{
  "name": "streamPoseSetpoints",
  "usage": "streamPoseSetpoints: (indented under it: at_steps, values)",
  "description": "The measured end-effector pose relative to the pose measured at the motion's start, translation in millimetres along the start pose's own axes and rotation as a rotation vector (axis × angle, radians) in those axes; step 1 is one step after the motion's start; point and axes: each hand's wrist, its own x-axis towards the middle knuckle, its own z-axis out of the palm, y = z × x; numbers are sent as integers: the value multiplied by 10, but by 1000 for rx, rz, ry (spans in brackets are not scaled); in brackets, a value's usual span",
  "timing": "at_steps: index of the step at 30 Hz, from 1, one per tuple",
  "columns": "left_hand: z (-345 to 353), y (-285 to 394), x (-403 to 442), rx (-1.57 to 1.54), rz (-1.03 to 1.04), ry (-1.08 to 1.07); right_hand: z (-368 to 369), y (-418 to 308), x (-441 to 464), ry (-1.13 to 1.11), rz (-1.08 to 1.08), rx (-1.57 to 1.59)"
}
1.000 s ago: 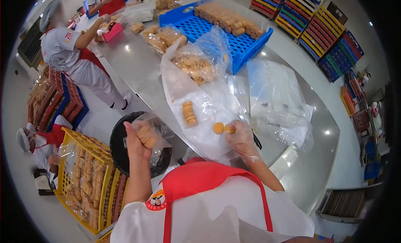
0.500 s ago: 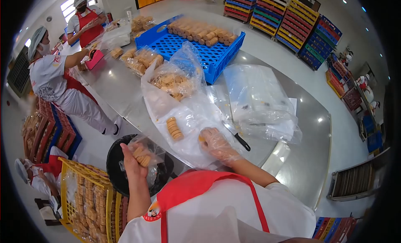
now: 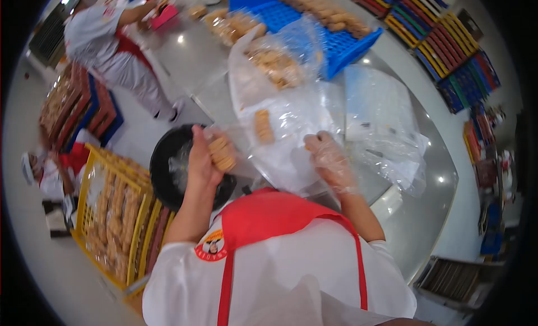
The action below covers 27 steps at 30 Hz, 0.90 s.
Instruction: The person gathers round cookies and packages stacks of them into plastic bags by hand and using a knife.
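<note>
My left hand (image 3: 203,161) is closed around a clear plastic pack of round biscuits (image 3: 222,154), beside and above a black bin (image 3: 159,161) with crumpled clear plastic inside. My right hand (image 3: 332,162), in a clear plastic glove, is curled over the white plastic sheet (image 3: 291,161). Whatever its fingers may hold is too small to make out. Between the hands lies a short row of biscuits (image 3: 262,126) on the sheet. Farther back, broken biscuit pieces (image 3: 274,65) sit in an open clear bag.
A blue crate (image 3: 286,18) with rows of biscuits stands at the table's back. Clear plastic bags (image 3: 378,102) lie to the right on the metal table (image 3: 431,186). A yellow crate (image 3: 137,236) of packed biscuits is at lower left. A co-worker (image 3: 106,51) stands across at upper left.
The view has tilted down and shifted. My left hand has brought the biscuit pack closer to the table edge. My right hand has moved right, away from the biscuit row.
</note>
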Motion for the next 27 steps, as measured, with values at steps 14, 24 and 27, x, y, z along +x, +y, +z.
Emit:
streamPoseSetpoints:
  at_steps: [14, 24, 27]
  values:
    - [92, -106, -66, 53, 36, -61, -871, -742, -217, -106, 267, 1506]
    - [229, -146, -194, 101, 44, -27, -788, -914, -230, -39, 170, 1250]
    - [258, -152, -228, 157, 86, -77, -844, -935, -186, 97, -39, 690]
